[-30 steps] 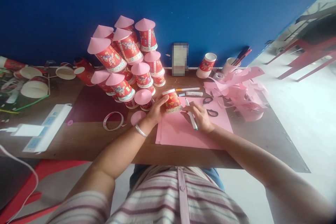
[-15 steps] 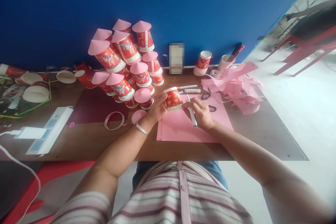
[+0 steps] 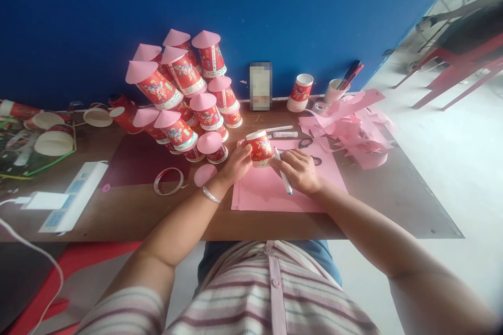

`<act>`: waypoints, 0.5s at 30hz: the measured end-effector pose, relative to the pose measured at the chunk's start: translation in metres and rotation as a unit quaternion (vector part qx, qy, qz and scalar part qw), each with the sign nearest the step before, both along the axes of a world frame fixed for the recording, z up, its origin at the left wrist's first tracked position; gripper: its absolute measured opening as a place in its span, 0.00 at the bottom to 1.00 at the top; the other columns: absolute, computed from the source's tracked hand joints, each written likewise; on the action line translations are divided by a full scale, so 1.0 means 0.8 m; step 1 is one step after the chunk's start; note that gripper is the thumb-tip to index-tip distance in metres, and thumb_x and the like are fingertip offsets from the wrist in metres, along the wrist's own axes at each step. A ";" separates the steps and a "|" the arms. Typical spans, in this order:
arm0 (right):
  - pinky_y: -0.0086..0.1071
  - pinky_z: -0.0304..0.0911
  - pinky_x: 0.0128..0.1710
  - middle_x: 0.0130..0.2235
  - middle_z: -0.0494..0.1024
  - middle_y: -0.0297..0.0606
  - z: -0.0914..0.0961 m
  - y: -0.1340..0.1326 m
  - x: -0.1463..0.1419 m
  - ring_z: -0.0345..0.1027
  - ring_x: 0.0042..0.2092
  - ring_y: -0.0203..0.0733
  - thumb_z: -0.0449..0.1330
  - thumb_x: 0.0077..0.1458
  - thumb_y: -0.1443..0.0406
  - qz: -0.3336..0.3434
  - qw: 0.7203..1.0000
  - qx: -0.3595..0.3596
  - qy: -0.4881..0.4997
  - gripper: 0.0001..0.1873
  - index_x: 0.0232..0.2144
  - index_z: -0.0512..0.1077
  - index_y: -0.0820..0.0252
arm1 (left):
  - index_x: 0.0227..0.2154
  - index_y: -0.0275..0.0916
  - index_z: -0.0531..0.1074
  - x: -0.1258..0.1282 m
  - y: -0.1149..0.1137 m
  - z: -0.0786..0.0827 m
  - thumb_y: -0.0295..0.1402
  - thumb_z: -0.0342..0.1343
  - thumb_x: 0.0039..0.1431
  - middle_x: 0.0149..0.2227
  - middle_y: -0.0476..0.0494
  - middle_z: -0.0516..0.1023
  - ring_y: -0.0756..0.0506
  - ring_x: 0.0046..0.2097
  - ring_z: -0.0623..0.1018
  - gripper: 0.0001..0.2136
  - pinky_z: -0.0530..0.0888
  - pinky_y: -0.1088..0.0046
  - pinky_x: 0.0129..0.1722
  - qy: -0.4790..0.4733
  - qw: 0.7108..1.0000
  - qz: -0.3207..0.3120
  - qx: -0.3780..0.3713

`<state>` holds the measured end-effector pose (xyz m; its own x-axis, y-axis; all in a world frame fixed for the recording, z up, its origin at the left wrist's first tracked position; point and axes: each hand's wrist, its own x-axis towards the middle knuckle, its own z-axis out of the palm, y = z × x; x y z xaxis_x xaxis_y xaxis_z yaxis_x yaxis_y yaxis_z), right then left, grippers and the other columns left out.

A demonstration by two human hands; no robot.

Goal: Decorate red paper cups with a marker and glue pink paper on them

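My left hand (image 3: 237, 163) grips a red patterned paper cup (image 3: 260, 149) by its left side, above the pink paper sheets (image 3: 275, 193). The cup has a white rim on top and a green-and-white band below. In my right hand (image 3: 301, 168) is a white marker (image 3: 285, 177), slanting down toward me; its fingers are close to the cup's right side, and I cannot tell whether they touch it. A pair of scissors with black handles (image 3: 305, 143) lies partly hidden behind my right hand. Beyond the cup lie a thin pen (image 3: 280, 129) and a white stick-like tube (image 3: 285, 135).
Stacked red cups with pink cone tops (image 3: 178, 131) stand left of centre. A tape roll (image 3: 168, 181) and a power strip (image 3: 74, 196) lie to the left. Pink paper scraps (image 3: 361, 131), a pen cup (image 3: 335, 92) and another red cup (image 3: 301, 92) are at the right. A phone (image 3: 261, 86) leans on the wall.
The cup has turned in my hands, so a different part of its pattern, with a blue figure, now faces me. The marker stays in my right hand. The whole view has shifted slightly.
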<state>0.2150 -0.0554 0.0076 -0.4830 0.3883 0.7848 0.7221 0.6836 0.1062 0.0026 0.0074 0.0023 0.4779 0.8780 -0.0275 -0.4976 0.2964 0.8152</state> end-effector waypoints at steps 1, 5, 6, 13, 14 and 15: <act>0.34 0.57 0.35 0.29 0.67 0.30 0.000 0.000 0.000 0.60 0.31 0.38 0.59 0.69 0.74 0.006 1.000 0.001 -0.002 0.12 0.45 0.78 0.56 | 0.41 0.40 0.83 0.000 0.000 0.001 0.51 0.78 0.48 0.42 0.40 0.85 0.35 0.53 0.83 0.24 0.78 0.58 0.53 0.006 1.000 -0.007 0.016; 0.33 0.60 0.34 0.29 0.68 0.30 0.002 -0.001 -0.005 0.60 0.30 0.39 0.59 0.70 0.73 0.024 0.999 -0.014 0.028 0.09 0.46 0.77 0.57 | 0.41 0.39 0.83 -0.002 0.000 0.003 0.47 0.76 0.53 0.40 0.42 0.85 0.41 0.44 0.83 0.20 0.77 0.62 0.49 0.019 0.999 -0.015 0.043; 0.33 0.61 0.34 0.29 0.68 0.31 0.002 -0.001 -0.006 0.61 0.30 0.38 0.60 0.70 0.72 0.024 0.998 -0.024 0.045 0.07 0.45 0.77 0.57 | 0.42 0.38 0.83 -0.003 0.001 0.003 0.46 0.75 0.54 0.40 0.42 0.85 0.41 0.43 0.83 0.19 0.77 0.63 0.48 0.019 0.999 -0.011 0.035; 0.30 0.61 0.32 0.32 0.74 0.32 0.003 -0.002 -0.007 0.66 0.29 0.37 0.63 0.69 0.71 0.006 0.991 -0.077 0.113 0.05 0.42 0.76 0.56 | 0.47 0.39 0.82 -0.009 -0.001 0.004 0.43 0.74 0.55 0.44 0.44 0.86 0.42 0.46 0.83 0.19 0.77 0.63 0.52 -0.005 1.000 0.014 -0.017; 0.30 0.61 0.32 0.31 0.74 0.32 0.002 -0.002 -0.006 0.66 0.29 0.37 0.63 0.69 0.71 0.007 0.990 -0.080 0.114 0.05 0.42 0.76 0.56 | 0.47 0.39 0.82 -0.009 -0.001 0.004 0.42 0.73 0.56 0.44 0.44 0.86 0.41 0.47 0.83 0.18 0.77 0.62 0.52 -0.004 1.000 0.011 -0.015; 0.30 0.61 0.32 0.31 0.74 0.32 0.002 -0.002 -0.005 0.66 0.29 0.37 0.64 0.69 0.71 0.009 0.990 -0.081 0.113 0.05 0.42 0.76 0.56 | 0.46 0.40 0.82 -0.008 -0.002 0.004 0.42 0.72 0.57 0.45 0.44 0.86 0.41 0.47 0.83 0.17 0.77 0.63 0.52 -0.003 1.000 0.009 -0.013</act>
<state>0.2109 -0.0571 0.0094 -0.3107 0.5115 0.8011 0.7025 0.6913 -0.1689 -0.0040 0.0059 0.0055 0.4615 0.8859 -0.0474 -0.5083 0.3078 0.8043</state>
